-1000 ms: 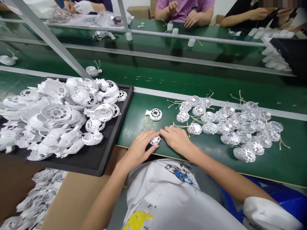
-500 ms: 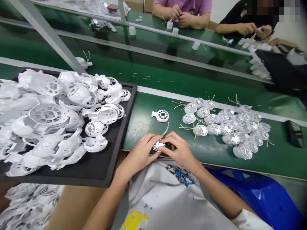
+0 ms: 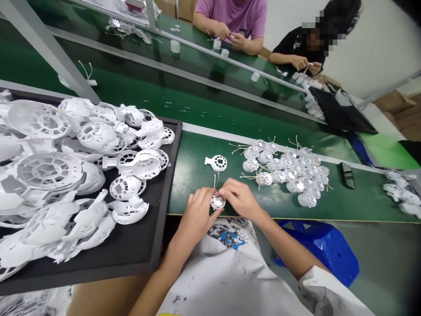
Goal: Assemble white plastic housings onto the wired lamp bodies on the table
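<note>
Green workbench point(image 3: 194, 175); white perforated plastic disc point(image 3: 217, 201) between both hands point(image 3: 199, 213) point(image 3: 240, 197)

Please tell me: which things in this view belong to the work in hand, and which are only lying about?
Belong to the work:
left hand
right hand
wired white disc held
tabbed white disc
wired white cups
black tray
white plastic shells

Lying about:
dark oblong object
blue plastic object
</note>
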Tool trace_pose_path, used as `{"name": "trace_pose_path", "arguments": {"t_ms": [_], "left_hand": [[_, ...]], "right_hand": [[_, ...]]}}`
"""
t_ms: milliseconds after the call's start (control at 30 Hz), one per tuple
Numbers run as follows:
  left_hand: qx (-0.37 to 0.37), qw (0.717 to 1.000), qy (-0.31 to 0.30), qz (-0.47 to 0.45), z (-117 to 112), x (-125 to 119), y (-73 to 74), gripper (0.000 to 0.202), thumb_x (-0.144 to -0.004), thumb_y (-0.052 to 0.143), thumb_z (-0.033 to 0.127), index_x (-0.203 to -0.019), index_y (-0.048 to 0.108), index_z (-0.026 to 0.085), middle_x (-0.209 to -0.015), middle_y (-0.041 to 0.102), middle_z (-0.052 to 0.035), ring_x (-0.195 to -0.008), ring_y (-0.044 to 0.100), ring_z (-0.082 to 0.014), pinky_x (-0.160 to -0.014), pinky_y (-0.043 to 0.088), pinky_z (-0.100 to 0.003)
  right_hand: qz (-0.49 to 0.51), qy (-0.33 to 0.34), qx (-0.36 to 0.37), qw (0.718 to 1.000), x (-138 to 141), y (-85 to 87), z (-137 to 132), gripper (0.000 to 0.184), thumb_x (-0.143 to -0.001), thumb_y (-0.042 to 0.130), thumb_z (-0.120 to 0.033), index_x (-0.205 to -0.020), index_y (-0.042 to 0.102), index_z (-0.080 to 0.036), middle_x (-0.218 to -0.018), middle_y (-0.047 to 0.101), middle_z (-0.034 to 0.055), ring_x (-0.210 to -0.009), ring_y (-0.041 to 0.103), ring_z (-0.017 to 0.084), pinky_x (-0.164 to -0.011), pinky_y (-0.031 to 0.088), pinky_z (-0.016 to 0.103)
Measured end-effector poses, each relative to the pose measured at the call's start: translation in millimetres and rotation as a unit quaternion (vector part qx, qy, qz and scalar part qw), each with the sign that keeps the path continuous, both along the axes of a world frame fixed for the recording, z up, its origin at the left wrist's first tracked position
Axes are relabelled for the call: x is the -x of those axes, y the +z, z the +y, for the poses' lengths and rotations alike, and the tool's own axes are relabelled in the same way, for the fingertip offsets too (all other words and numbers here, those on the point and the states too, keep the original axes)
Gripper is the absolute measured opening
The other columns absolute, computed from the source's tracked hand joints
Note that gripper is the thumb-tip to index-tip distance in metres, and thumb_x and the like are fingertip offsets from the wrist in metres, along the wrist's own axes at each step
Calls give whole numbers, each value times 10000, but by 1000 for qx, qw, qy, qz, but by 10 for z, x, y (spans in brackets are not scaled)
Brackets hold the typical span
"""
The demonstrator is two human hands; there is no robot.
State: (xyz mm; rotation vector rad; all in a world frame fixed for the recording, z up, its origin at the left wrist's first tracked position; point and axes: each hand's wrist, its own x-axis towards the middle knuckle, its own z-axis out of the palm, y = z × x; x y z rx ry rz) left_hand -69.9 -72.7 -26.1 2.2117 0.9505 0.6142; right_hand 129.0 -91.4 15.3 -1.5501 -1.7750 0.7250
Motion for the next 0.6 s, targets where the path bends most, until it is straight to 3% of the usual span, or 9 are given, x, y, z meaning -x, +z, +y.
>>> {"name": "trace_pose_path", "arguments": {"t_ms": [67,100,167,233,333,467,600], "left_hand": [[-16,1000,6,3,-21,-6,-11,449,-989,722,285,-1359,475,222,-1313,635,-106,-1186,603,-313,-955,456,-456],[-22,1000,9,5,-30,-12,-14,452,-991,720,291,-1365,476,220,-1320,633,-110,-1190,601,-314,-959,453,-457],[-31,999,16,9,-42,-25,-13,456,-989,723,297,-1369,484,216,-1325,633,-112,-1189,600,-312,-954,453,-454],[-35,999,27,13,-46,-33,-1,470,-980,733,318,-1373,496,218,-1334,629,-112,-1194,595,-315,-949,458,-452],[-14,999,40,7,-51,-28,26,648,-943,777,387,-1474,441,230,-1376,607,-121,-1219,570,-327,-982,465,-467],[23,998,61,2,-85,-33,46,861,-962,747,316,-1643,222,275,-1354,633,-100,-1237,549,-317,-1047,446,-478],[28,993,115,26,-114,-127,40,924,-986,705,327,-1690,108,290,-1378,656,-99,-1256,540,-328,-1031,444,-467]], "right_hand": [[-87,52,-13,995,-186,155,248,305,-1105,529,-351,-1332,722,-285,-1248,699,82,-1161,630,255,-1031,508,448],[-132,82,-16,988,-279,217,390,390,-1105,518,-342,-1479,625,-305,-1421,632,98,-1305,564,286,-1124,458,503],[-188,155,2,970,-432,284,666,492,-1092,532,-354,-1584,518,-329,-1556,523,103,-1423,475,314,-1198,403,540],[-211,171,29,962,-524,274,873,512,-1059,594,-425,-1558,554,-319,-1469,549,115,-1319,555,313,-1137,476,506],[-249,99,54,962,-590,188,998,613,-993,656,-581,-1517,604,-268,-1273,575,125,-1093,640,306,-1003,556,487],[-224,104,71,966,-644,137,923,667,-1032,580,-584,-1616,479,-278,-1279,559,123,-1190,622,322,-1091,510,511],[-97,80,32,992,-578,216,676,695,-920,754,-607,-1511,534,-312,-1294,600,93,-1128,653,307,-1009,560,491]]}}
